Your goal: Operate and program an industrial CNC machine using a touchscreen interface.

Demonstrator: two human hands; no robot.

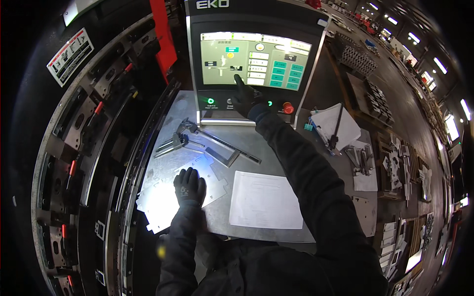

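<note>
My left hand (189, 188), in a dark glove, lies palm down with fingers stretched on a flat sheet-metal plate (211, 186) with notched edges. Strong light whitens much of that plate. With its index finger extended, my gloved right hand (247, 97) reaches to the lower part of a lit touchscreen (256, 74); whether the fingertip touches the glass I cannot tell. Nothing shows in its grip. Beyond the plate, a long caliper (229, 144) lies beside an L-shaped metal square (224, 157) and another measuring tool (170, 144). A printed paper sheet (266, 201) rests below my right forearm.
A red emergency-stop button (288, 107) sits under the screen. Along the left runs a machine (106, 128) with red-handled clamps. To the right are a clipboard with papers (338, 126), metal parts (361, 160) and pallets of stacked pieces (395, 165). A metal table (217, 217) bears the tools.
</note>
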